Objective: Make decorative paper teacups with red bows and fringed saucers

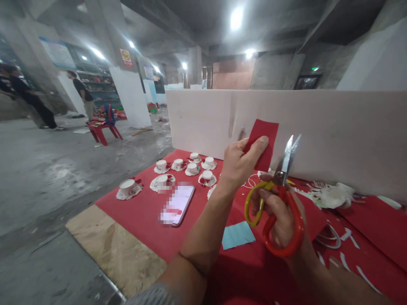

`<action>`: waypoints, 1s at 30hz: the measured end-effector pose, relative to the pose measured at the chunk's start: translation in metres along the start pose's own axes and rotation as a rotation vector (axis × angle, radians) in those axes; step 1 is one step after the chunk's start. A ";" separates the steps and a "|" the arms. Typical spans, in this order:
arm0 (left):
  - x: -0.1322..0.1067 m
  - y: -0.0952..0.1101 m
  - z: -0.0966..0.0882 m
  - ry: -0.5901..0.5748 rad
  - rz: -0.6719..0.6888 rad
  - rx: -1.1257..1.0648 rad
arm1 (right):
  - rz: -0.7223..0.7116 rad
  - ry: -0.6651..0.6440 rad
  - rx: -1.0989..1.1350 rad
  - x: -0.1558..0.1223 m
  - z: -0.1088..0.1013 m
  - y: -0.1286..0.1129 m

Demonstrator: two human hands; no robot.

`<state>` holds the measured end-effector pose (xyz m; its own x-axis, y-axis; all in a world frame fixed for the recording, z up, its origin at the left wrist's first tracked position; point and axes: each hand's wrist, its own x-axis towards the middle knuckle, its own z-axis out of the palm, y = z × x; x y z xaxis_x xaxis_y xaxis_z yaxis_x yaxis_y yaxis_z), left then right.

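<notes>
My left hand [240, 159] pinches a strip of red paper [269, 137] between thumb and fingers, held up above the table. To its right, my right hand [280, 216] grips a pair of scissors [284, 178] with one yellow and one red handle. The blades point up and are slightly parted, a little apart from the red paper. Under my hands, a light blue piece of paper [238, 235] lies on the red table covering [197, 237]. A smartphone [179, 203] with a lit screen rests left of my left forearm.
Several small white hat-shaped pieces [207, 176] with frilly brims stand at the table's far left. White paper scraps [333, 192] lie on the right. A pale upright board [203, 123] borders the back. Beyond are a red stool [103, 129] and people [82, 91] standing.
</notes>
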<state>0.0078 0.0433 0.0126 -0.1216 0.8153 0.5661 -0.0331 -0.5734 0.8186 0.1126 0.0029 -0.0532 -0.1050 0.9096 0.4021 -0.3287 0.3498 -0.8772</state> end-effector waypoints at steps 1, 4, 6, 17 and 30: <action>0.000 0.000 0.000 0.006 -0.007 -0.008 | 0.011 -0.006 0.001 0.000 0.001 0.001; 0.002 -0.002 0.000 0.021 -0.025 -0.036 | 0.047 -0.020 -0.010 -0.003 0.006 0.007; 0.003 -0.002 0.000 0.038 -0.031 -0.049 | 0.070 -0.034 -0.003 -0.005 0.009 0.013; 0.005 -0.003 -0.009 0.091 -0.030 -0.003 | 0.076 -0.040 -0.065 -0.008 0.015 0.025; 0.004 -0.003 -0.007 0.118 0.042 0.145 | 0.047 0.028 -0.154 -0.008 0.020 0.026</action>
<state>0.0005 0.0481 0.0115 -0.2352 0.7709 0.5920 0.1169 -0.5822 0.8046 0.0864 0.0000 -0.0737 -0.0895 0.9310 0.3540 -0.1759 0.3351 -0.9256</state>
